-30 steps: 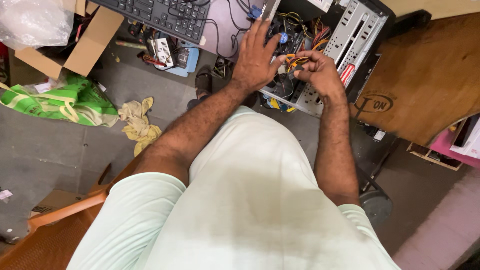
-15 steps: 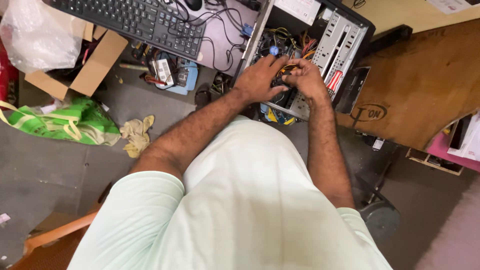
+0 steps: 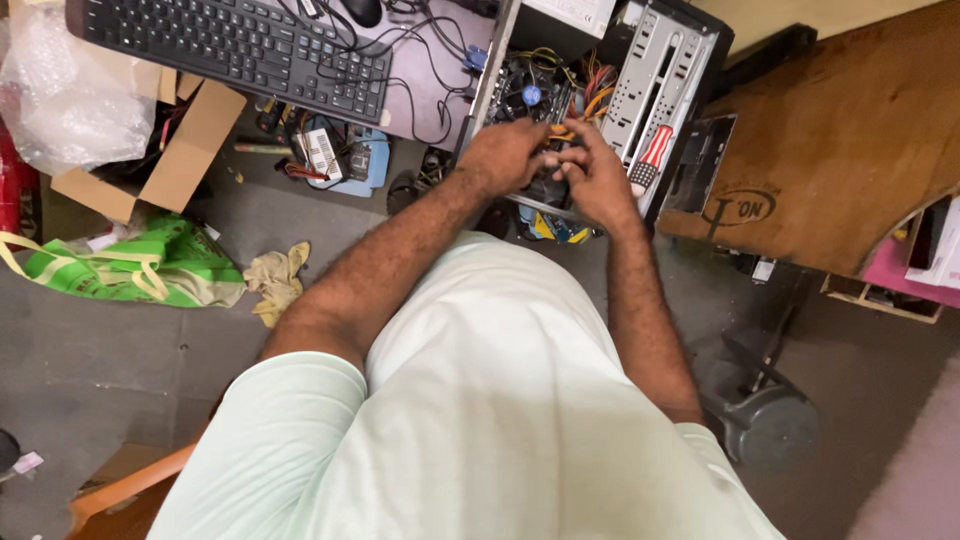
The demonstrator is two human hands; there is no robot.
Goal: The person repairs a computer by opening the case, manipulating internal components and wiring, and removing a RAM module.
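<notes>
grey metal computer case (image 3: 665,75) laid open on desk, long axis running away from camera. left hand (image 3: 505,155) and right hand (image 3: 595,180) met over its wiring (image 3: 585,95), fingers curled; what is gripped cannot be told. red-handled screwdriver (image 3: 650,160) seen just beside right hand.

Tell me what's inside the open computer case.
Inside the open computer case: a round cooling fan and yellow, red and orange wires. The left hand and right hand cover the lower part, so anything they hold is hidden.
</notes>
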